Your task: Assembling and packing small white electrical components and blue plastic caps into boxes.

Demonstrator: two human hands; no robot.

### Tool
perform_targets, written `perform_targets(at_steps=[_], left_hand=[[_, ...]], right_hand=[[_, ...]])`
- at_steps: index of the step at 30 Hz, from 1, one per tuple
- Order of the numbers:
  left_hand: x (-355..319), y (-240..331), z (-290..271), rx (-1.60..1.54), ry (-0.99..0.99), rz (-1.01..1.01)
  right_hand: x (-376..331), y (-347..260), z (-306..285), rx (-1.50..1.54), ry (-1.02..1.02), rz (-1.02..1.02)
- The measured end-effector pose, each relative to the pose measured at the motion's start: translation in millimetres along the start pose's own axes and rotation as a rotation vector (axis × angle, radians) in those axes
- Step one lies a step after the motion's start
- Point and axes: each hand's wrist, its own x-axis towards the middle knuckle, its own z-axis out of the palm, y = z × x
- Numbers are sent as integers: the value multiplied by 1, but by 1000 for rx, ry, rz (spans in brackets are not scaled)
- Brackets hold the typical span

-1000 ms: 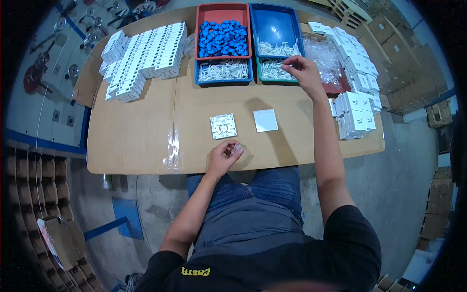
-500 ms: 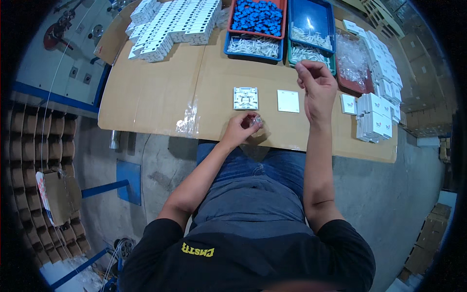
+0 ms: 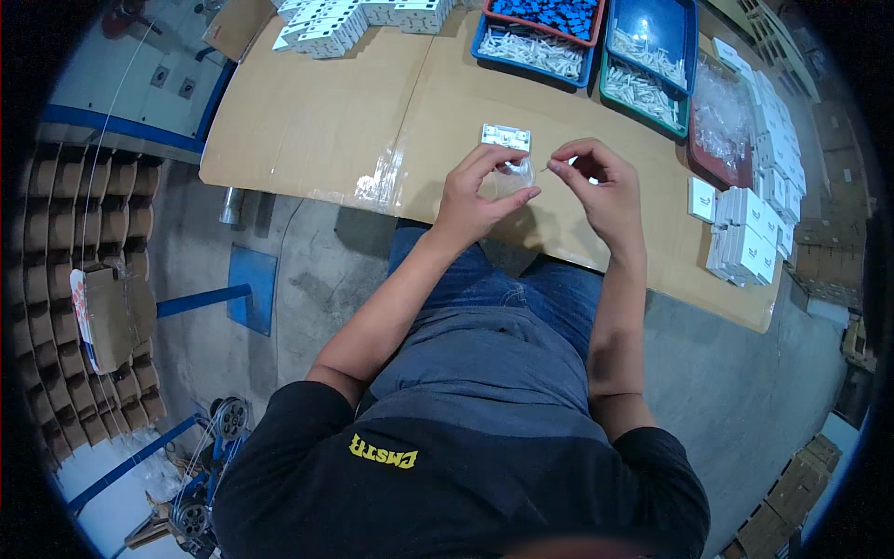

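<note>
A: State the condition of each hand.

B: The left hand (image 3: 482, 189) is partly curled, thumb and fingers closed on a small clear plastic bag (image 3: 511, 177), held just above the near part of the table (image 3: 307, 121). The right hand (image 3: 597, 183) has thumb and forefinger pressed together on a small thin part (image 3: 546, 168); the remaining fingers are loosely bent. The part is too small to identify further.

A: Position of the two hands relative to each other?

B: Close together, fingertips nearly meeting. The thin part sits at the edge of the bag, between the hands.

A: What lies directly behind them?

B: A white square plate (image 3: 506, 138) lies flat on the table just beyond the left hand, partly covered by the fingers.

A: List the surrounding items.

B: At the far edge: a blue tray (image 3: 529, 47) holding white pieces, a red tray (image 3: 551, 11) holding blue pieces, a second blue tray (image 3: 654, 35) and a green tray (image 3: 643, 91) with more white pieces. To the right: a dark red tray (image 3: 724, 130) with clear bags, then stacks of white boxes (image 3: 750, 238). More white boxes (image 3: 326, 28) stand at the far left. The table surface is covered in brown cardboard.

A: Any obstruction?

B: The hands hide the bag opening.
</note>
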Motion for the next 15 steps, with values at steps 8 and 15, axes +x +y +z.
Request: perform_targets(at_steps=[8,15], left_hand=[[-2,-6,5,-52,-16,-28],[-9,-21,7,-586,4,-403]], right_hand=[[-1,-15,18,-192,-79,-11],[1,-7,21,6,3,12]])
